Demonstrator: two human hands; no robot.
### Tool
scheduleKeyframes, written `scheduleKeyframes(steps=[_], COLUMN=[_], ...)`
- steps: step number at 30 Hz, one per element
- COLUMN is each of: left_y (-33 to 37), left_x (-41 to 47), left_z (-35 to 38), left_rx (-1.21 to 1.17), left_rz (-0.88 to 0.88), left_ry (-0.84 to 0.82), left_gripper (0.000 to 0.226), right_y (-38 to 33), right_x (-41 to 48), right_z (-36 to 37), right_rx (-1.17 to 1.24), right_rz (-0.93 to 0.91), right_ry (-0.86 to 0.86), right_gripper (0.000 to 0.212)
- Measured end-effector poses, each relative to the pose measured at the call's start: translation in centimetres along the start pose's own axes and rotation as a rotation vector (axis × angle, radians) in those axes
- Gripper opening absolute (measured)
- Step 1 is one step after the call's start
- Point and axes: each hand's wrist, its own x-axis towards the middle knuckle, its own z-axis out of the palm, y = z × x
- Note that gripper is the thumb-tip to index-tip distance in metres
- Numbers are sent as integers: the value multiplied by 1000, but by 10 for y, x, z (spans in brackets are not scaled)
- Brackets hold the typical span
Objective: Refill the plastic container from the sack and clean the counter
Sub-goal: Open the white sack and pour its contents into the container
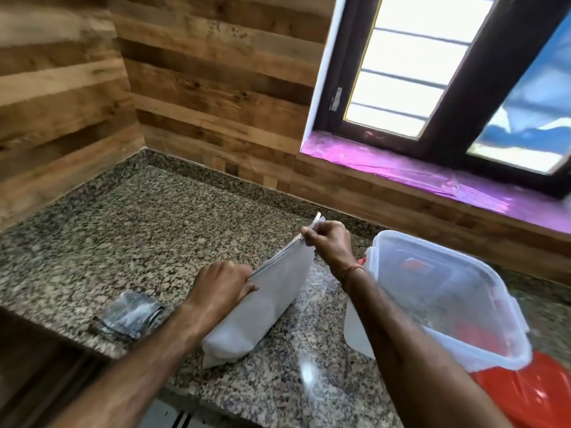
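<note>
A white sack [262,307] lies tilted on the speckled granite counter [148,230], its zipped top edge raised. My left hand [221,284] grips the near end of that top edge. My right hand [329,242] pinches the far end of the edge, at the zip. To the right stands a clear plastic container [457,304] with its clip-lock lid on; red shows through it. A folded grey cloth [129,316] rests on the counter to the left of my left forearm.
A red plastic bag [522,393] lies under the container at the right edge. Wood-panelled walls meet in the corner behind the counter. A window with a pink-lined sill [432,177] is at the back right. The counter's front edge drops off at lower left.
</note>
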Motion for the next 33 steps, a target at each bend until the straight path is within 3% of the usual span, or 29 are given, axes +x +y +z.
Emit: scheduleKeyframes(steps=[4,8,12,16,19,20,24,28,33], left_y=[-1,5,-2,-13,-22,-24,-20,-8,-4], left_x=[-9,-19,-38,-56,-70,-75,-99,-118,-124], left_z=[2,-1,-3,-7,-9,-9,0,26,34], left_rx=[11,-4,-47,-195,-372,-427,-698,-898,-835], left_rz=[16,-35,-117,-266,-389,-415,-497,-609,-733], left_ry=[-3,-43,-104,-200,-241,-220,-82,196,460], left_gripper=[31,27,30,72,83,81,56,19,59], right_y=[8,25,8,14,17,16,15,21,19], right_x=[45,84,74,68,71,72,74,70,63], right_z=[-24,-33,-26,-35,-38,-37,-27,-13,-7], right_rx=[-38,-26,167,385,435,436,320,274,412], right_rz=[86,137,244,373,363,363,290,193,213], right_ry=[88,39,-180,-528,-656,-654,-533,-426,-360], right_gripper=[41,48,26,36,14,7,20,34,28])
